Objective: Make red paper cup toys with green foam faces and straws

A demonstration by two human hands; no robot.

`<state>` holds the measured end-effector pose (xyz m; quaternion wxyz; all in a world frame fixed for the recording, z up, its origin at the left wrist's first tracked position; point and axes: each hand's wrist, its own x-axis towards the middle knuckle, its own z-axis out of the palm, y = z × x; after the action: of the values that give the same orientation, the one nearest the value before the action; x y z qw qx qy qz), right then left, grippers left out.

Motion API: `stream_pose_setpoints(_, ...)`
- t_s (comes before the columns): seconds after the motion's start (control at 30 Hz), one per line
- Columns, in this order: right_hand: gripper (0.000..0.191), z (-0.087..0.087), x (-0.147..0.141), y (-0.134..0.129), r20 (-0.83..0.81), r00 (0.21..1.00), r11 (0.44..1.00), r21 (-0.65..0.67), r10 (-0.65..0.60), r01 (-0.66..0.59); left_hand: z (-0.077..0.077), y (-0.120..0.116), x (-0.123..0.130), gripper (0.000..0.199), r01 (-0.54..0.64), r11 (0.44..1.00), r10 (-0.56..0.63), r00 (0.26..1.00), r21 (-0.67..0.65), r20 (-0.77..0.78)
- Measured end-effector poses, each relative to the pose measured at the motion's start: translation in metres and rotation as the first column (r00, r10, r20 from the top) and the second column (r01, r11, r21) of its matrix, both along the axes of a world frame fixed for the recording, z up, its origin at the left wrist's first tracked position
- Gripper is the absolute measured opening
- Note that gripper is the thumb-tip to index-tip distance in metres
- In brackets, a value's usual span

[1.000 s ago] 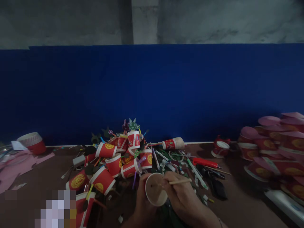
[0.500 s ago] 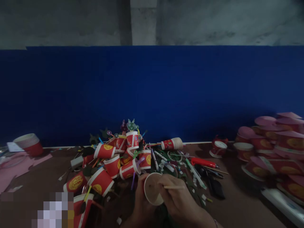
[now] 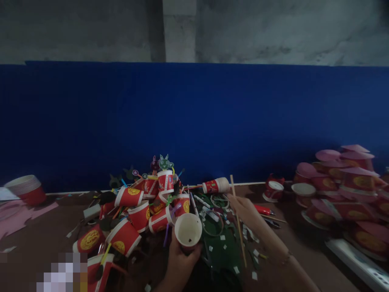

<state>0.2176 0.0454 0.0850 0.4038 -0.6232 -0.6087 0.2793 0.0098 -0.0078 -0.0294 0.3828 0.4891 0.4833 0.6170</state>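
My left hand (image 3: 181, 261) is closed around a paper cup (image 3: 185, 228) at the lower middle, its open mouth tipped toward me. Inside the white cup, a small dark hole or spot shows low down. My right hand (image 3: 243, 207) is stretched forward, to the right of the cup, with its fingers closed on a thin wooden stick (image 3: 240, 233). The stick slants steeply over the littered table and stays apart from the cup. Just left of my left hand lies a pile of red paper cups (image 3: 140, 216) with straws and paper shapes; a green rabbit-like cutout (image 3: 164, 163) stands on top.
Stacked cups (image 3: 217, 185) lie on their side at the back. Green sheets, paper scraps and pens (image 3: 209, 213) spread ahead. Pink-topped red cups (image 3: 358, 178) and a power strip (image 3: 355, 263) are right. A nested cup stack (image 3: 26, 190) and pink paper (image 3: 18, 221) are left.
My right hand has moved away from the cup's mouth, forward and to the right, carrying the stick. The cup in my left hand now shows a dark spot inside. The view has shifted slightly.
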Motion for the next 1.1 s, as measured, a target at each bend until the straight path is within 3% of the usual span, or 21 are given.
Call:
stream_pose_setpoints(0.03,0.048,-0.008,0.004,0.007,0.188,0.981,0.997,-0.068,0.041,-0.028,0.0,-0.001,0.001,0.062,-0.001,1.0,0.001,1.0,-0.001,-0.015)
stream_pose_setpoints(0.1,0.04,-0.021,0.008,0.014,0.494,0.868,0.99,-0.139,0.049,0.023,0.002,-0.002,0.002,0.063,0.02,1.0,-0.02,0.998,0.001,-0.064)
stream_pose_setpoints(0.17,0.024,-0.029,0.007,0.014,0.603,0.798,0.984,-0.145,0.004,0.105,0.006,-0.002,0.001,0.065,0.029,0.999,-0.031,0.993,-0.018,-0.117)
stream_pose_setpoints(0.23,0.021,-0.032,0.002,0.01,0.636,0.771,0.988,-0.099,-0.029,0.118,0.01,-0.002,0.0,0.067,0.016,0.998,-0.024,0.986,-0.054,-0.166)
stream_pose_setpoints(0.33,0.019,-0.032,-0.01,0.001,0.631,0.774,0.998,-0.056,0.061,-0.033,0.013,0.0,-0.002,0.064,-0.004,0.997,-0.015,0.972,-0.082,-0.236)
stream_pose_setpoints(0.43,0.012,-0.032,-0.022,-0.001,0.454,0.874,0.984,-0.033,0.171,-0.175,0.014,0.001,-0.002,0.059,-0.002,0.999,-0.011,0.963,-0.048,-0.27)
stream_pose_setpoints(0.5,0.009,-0.028,-0.026,0.005,0.082,0.982,0.985,0.014,0.173,-0.175,0.015,0.001,-0.001,0.058,0.005,1.0,-0.011,0.963,-0.026,-0.269)
stream_pose_setpoints(0.53,0.009,-0.024,-0.026,0.011,-0.147,0.977,0.988,0.032,0.155,-0.152,0.016,0.0,-0.001,0.058,0.01,1.0,-0.016,0.964,-0.023,-0.267)
stream_pose_setpoints(0.57,0.012,-0.017,-0.025,0.017,-0.43,0.897,0.994,0.024,0.108,-0.108,0.017,0.0,0.0,0.058,0.017,1.0,-0.022,0.964,-0.024,-0.266)
stream_pose_setpoints(0.6,0.014,-0.01,-0.021,0.025,-0.522,0.849,0.996,0.024,0.084,-0.084,0.017,0.0,0.0,0.058,0.024,0.999,-0.03,0.963,-0.027,-0.266)
stream_pose_setpoints(0.77,0.026,0.022,0.01,0.046,-0.779,0.627,0.982,0.125,0.008,0.142,0.015,-0.001,-0.001,0.056,0.009,1.0,-0.015,0.962,-0.021,-0.272)
stream_pose_setpoints(0.9,0.033,0.013,0.01,0.03,-0.879,0.477,0.946,0.155,0.001,0.285,0.015,-0.002,-0.003,0.06,0.035,0.999,-0.042,0.966,-0.031,-0.256)
stream_pose_setpoints(1.0,0.028,-0.002,-0.002,0.019,-0.897,0.443,0.936,0.15,-0.008,0.32,0.015,-0.004,-0.004,0.064,0.037,0.998,-0.046,0.966,-0.041,-0.256)
stream_pose_setpoints(1.1,0.023,-0.009,-0.01,0.014,-0.875,0.484,0.944,0.14,-0.023,0.298,0.013,-0.005,-0.004,0.065,0.014,1.0,-0.02,0.958,-0.025,-0.286)
